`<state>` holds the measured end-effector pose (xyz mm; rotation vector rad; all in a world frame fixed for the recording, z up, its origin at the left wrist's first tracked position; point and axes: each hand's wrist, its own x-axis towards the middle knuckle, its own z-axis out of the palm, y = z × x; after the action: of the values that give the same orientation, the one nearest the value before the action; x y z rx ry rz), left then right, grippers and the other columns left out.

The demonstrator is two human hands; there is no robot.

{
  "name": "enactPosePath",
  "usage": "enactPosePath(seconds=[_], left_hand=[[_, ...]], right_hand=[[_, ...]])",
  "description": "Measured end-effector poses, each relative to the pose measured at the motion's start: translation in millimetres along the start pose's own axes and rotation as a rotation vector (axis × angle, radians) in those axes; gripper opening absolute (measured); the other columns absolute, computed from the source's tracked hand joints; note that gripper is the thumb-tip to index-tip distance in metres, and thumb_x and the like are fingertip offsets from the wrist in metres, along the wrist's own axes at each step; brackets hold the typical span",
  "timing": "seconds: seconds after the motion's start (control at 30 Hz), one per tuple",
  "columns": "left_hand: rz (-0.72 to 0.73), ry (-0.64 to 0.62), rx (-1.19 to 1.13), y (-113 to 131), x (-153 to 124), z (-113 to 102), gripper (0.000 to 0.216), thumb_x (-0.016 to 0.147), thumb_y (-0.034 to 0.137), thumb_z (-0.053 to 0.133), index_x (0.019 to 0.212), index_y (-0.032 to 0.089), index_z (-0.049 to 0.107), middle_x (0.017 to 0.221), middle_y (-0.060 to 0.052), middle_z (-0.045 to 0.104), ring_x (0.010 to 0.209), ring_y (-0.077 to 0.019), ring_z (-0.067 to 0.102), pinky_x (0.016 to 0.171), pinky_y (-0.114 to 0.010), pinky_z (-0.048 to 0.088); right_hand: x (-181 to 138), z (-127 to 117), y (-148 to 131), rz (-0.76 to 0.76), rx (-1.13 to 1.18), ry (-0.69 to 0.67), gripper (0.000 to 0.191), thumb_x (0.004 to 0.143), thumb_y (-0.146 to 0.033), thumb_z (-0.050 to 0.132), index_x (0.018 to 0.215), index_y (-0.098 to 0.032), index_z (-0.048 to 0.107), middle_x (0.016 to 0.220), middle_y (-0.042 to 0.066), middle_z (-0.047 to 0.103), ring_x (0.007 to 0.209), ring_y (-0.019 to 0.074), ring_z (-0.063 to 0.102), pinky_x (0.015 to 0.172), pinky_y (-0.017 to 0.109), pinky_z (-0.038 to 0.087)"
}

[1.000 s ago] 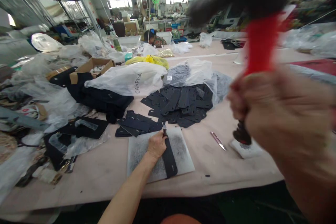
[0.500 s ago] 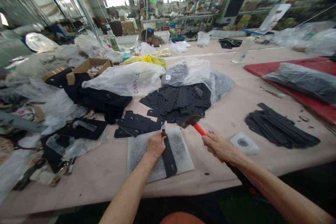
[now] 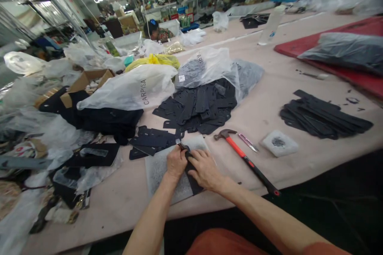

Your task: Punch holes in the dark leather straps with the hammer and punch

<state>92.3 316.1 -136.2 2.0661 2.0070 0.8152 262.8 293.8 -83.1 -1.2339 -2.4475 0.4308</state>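
Both my hands rest on a black strap piece [image 3: 194, 183] lying on a white, speckled cutting pad [image 3: 158, 167] at the table's near edge. My left hand [image 3: 176, 162] is closed around a small metal punch [image 3: 180, 144] held at the strap's far end. My right hand [image 3: 203, 168] presses flat on the strap beside it, fingers spread. A hammer [image 3: 243, 158] with a red and black handle lies on the table just right of my hands, and nobody holds it.
A heap of black strap pieces [image 3: 197, 107] spills from clear bags [image 3: 209, 67] behind the pad. A neat stack of straps [image 3: 324, 115] lies at the right, near a small white block [image 3: 279, 143] and a pink tool [image 3: 247, 142]. Bags and a cardboard box [image 3: 86, 81] crowd the left.
My right hand swung the hammer down, then laid it on the table and moved onto the strap. My left hand stayed at the punch. The view tilted down.
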Motion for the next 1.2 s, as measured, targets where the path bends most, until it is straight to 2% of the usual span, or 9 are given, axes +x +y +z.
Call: enactPosePath(seconds=[0.1, 0.23, 0.3, 0.47, 0.57, 0.7, 0.9, 1.03, 1.2], left_hand=[[-0.075, 0.027, -0.074, 1, 6, -2, 0.017, 0.088, 0.022, 0.048, 0.09, 0.018, 0.064, 0.084, -0.008, 0.072, 0.077, -0.0208, 0.068, 0.069, -0.028, 0.049], [-0.317, 0.234, -0.173, 0, 22, -13, 0.017, 0.086, 0.03, 0.051, 0.087, 0.017, 0.063, 0.081, -0.007, 0.071, 0.075, -0.021, 0.067, 0.069, -0.029, 0.048], [-0.358, 0.278, -0.205, -2, 24, -22, 0.018, 0.086, 0.033, 0.052, 0.086, 0.018, 0.063, 0.083, -0.007, 0.072, 0.078, -0.0212, 0.067, 0.072, -0.029, 0.049], [-0.29, 0.132, -0.25, -4, 0, -30, 0.02, 0.087, 0.034, 0.051, 0.089, 0.019, 0.065, 0.084, -0.006, 0.073, 0.079, -0.0215, 0.068, 0.073, -0.031, 0.052], [-0.215, 0.041, -0.336, -2, -15, -25, 0.02, 0.088, 0.027, 0.05, 0.094, 0.02, 0.067, 0.095, -0.007, 0.074, 0.09, -0.0208, 0.069, 0.084, -0.033, 0.054], [-0.171, 0.044, -0.356, -2, -19, -20, 0.021, 0.087, 0.022, 0.049, 0.098, 0.02, 0.067, 0.101, -0.007, 0.074, 0.098, -0.0206, 0.068, 0.091, -0.036, 0.054], [-0.176, 0.05, -0.346, -6, -18, -19, 0.021, 0.086, 0.019, 0.049, 0.098, 0.019, 0.067, 0.101, -0.007, 0.074, 0.097, -0.0211, 0.068, 0.09, -0.035, 0.054], [-0.163, 0.052, -0.344, -7, -20, -17, 0.021, 0.087, 0.018, 0.049, 0.099, 0.018, 0.067, 0.101, -0.007, 0.074, 0.097, -0.0214, 0.068, 0.09, -0.035, 0.054], [-0.168, 0.042, -0.343, -9, -21, -15, 0.021, 0.088, 0.019, 0.049, 0.1, 0.018, 0.066, 0.103, -0.008, 0.073, 0.098, -0.0216, 0.068, 0.09, -0.035, 0.053]], right_hand=[[-5, 18, -6, 0.028, 0.014, 0.017, 0.05, 0.085, -0.033, 0.062, 0.131, -0.017, 0.053, 0.137, 0.015, 0.051, 0.127, 0.0326, 0.039, 0.109, 0.054, 0.024], [-11, 20, -1, 0.037, 0.036, 0.005, 0.049, 0.086, -0.034, 0.061, 0.131, -0.018, 0.053, 0.138, 0.013, 0.05, 0.13, 0.0316, 0.038, 0.112, 0.054, 0.021], [-10, 18, 0, 0.044, 0.042, 0.001, 0.049, 0.086, -0.035, 0.061, 0.131, -0.018, 0.053, 0.138, 0.013, 0.051, 0.13, 0.0313, 0.038, 0.112, 0.054, 0.02], [-8, 14, -2, 0.047, 0.048, 0.002, 0.047, 0.085, -0.032, 0.062, 0.13, -0.019, 0.054, 0.138, 0.013, 0.05, 0.129, 0.0315, 0.038, 0.111, 0.053, 0.019], [2, 8, 3, 0.067, 0.054, -0.024, 0.039, 0.087, -0.03, 0.058, 0.125, -0.02, 0.056, 0.125, 0.011, 0.058, 0.116, 0.0287, 0.046, 0.105, 0.049, 0.026], [27, 2, 14, 0.099, 0.01, -0.112, 0.026, 0.089, -0.027, 0.055, 0.114, -0.022, 0.062, 0.105, 0.008, 0.061, 0.101, 0.0249, 0.049, 0.09, 0.04, 0.031], [57, 12, 19, 0.06, -0.058, -0.101, 0.02, 0.088, -0.028, 0.057, 0.106, -0.021, 0.065, 0.101, 0.008, 0.06, 0.099, 0.0246, 0.048, 0.082, 0.036, 0.029], [58, 21, 19, 0.041, -0.073, -0.09, 0.016, 0.09, -0.027, 0.054, 0.096, -0.021, 0.068, 0.098, 0.008, 0.061, 0.097, 0.0242, 0.048, 0.08, 0.036, 0.028], [55, 25, 20, 0.028, -0.072, -0.081, 0.019, 0.092, -0.026, 0.051, 0.097, -0.02, 0.069, 0.1, 0.009, 0.06, 0.097, 0.0234, 0.047, 0.081, 0.036, 0.028]])
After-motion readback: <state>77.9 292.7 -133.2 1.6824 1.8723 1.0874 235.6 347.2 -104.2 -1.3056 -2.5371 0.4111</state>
